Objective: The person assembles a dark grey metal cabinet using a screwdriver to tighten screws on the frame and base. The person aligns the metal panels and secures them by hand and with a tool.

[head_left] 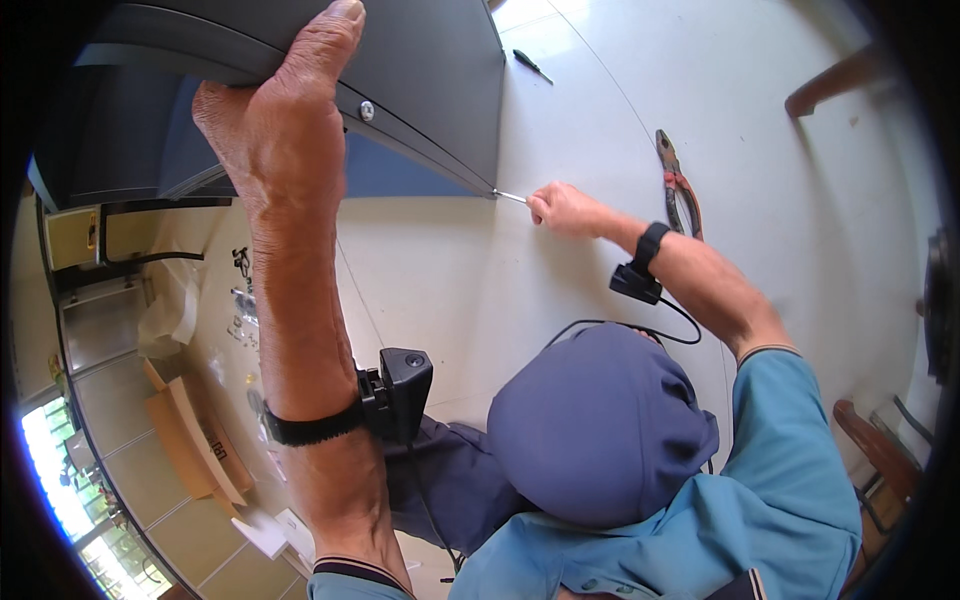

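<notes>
A dark grey cabinet [430, 80] with a round silver lock [367, 110] fills the upper left. My left hand [285, 130] grips its edge, thumb laid along the panel; the other fingers are hidden behind the hand. To the right, my right hand [568, 209] is closed around a screwdriver [512, 197], whose handle is hidden in the fist. Its thin metal shaft points left and its tip meets the cabinet's lower right corner. Whether a screw sits there is too small to tell.
Pliers with red and black handles [680, 190] lie beyond my right forearm. A small black-handled screwdriver [532, 66] is on the floor farther off. Small bagged hardware [242, 300] and an open cardboard box [195, 440] lie at left. A wooden furniture leg [835, 85] stands far right.
</notes>
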The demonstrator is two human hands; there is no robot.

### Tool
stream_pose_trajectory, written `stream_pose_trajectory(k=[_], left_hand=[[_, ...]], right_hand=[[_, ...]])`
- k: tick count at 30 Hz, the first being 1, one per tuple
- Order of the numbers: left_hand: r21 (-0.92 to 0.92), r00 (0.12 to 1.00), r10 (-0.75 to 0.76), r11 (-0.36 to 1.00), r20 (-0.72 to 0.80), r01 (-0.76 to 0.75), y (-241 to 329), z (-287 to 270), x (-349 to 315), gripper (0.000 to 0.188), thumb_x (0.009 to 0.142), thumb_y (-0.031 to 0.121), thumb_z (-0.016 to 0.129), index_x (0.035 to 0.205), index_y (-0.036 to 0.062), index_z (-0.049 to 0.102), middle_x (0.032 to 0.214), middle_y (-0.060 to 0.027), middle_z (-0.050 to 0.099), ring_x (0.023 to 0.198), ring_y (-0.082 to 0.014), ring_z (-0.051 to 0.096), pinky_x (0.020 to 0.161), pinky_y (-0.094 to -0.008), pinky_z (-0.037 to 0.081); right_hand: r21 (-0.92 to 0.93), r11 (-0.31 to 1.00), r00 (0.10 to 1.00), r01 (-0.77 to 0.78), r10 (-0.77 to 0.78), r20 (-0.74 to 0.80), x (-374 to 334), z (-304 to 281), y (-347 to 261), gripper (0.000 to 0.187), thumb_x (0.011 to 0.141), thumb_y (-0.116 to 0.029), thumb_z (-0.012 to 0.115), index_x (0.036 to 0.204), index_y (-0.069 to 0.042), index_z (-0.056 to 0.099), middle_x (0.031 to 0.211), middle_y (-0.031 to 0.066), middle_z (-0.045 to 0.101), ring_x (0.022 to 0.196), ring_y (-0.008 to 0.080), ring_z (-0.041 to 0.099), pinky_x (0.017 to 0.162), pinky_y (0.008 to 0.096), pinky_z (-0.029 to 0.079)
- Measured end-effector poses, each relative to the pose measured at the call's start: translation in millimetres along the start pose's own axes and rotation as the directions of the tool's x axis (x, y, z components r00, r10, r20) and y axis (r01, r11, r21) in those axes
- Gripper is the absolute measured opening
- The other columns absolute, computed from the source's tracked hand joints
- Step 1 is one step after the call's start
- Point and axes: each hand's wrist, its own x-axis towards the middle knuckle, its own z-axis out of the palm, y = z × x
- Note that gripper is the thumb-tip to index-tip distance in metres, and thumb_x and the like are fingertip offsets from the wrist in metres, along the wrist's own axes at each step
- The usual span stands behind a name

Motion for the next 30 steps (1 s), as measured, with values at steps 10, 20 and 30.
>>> stream_pose_trajectory(k=[10,20,30], left_hand=[[-0.028,0.997,0.005,1.000,0.075,-0.003,-0.4,-4.8,3.6,0.052,0.071,0.017,0.089,0.111,-0.0036,0.062,0.103,-0.0159,0.065,0.100,-0.0266,0.067,0.099,-0.0393,0.052],[-0.028,0.979,0.048,0.999,0.196,-0.043,-6.0,-10.8,9.6,0.041,0.071,0.018,0.088,0.103,0.0002,0.069,0.103,-0.0128,0.066,0.098,-0.0244,0.068,0.099,-0.0406,0.050],[-0.097,0.987,0.053,0.995,0.155,-0.038,-11.4,-9.0,11.8,0.037,0.073,0.012,0.086,0.106,0.0035,0.071,0.102,-0.0103,0.071,0.102,-0.0268,0.068,0.100,-0.0410,0.050]], right_hand=[[0.403,0.520,0.630,-0.753,0.393,0.670,18.4,-25.8,-11.2,0.021,0.095,-0.019,0.055,0.086,-0.001,0.059,0.054,0.0000,0.045,0.041,0.0134,0.041,0.036,0.0296,0.032],[0.050,0.997,0.994,-0.060,0.055,0.089,7.6,0.4,-5.3,0.023,0.097,-0.014,0.052,0.078,-0.002,0.059,0.061,0.0125,0.059,0.052,0.0288,0.059,0.049,0.0432,0.047],[0.463,0.167,0.492,-0.870,0.340,0.802,24.8,-25.0,-8.4,0.028,0.096,-0.025,0.054,0.075,-0.006,0.053,0.058,-0.0029,0.046,0.040,0.0072,0.030,0.036,0.0253,0.021]])
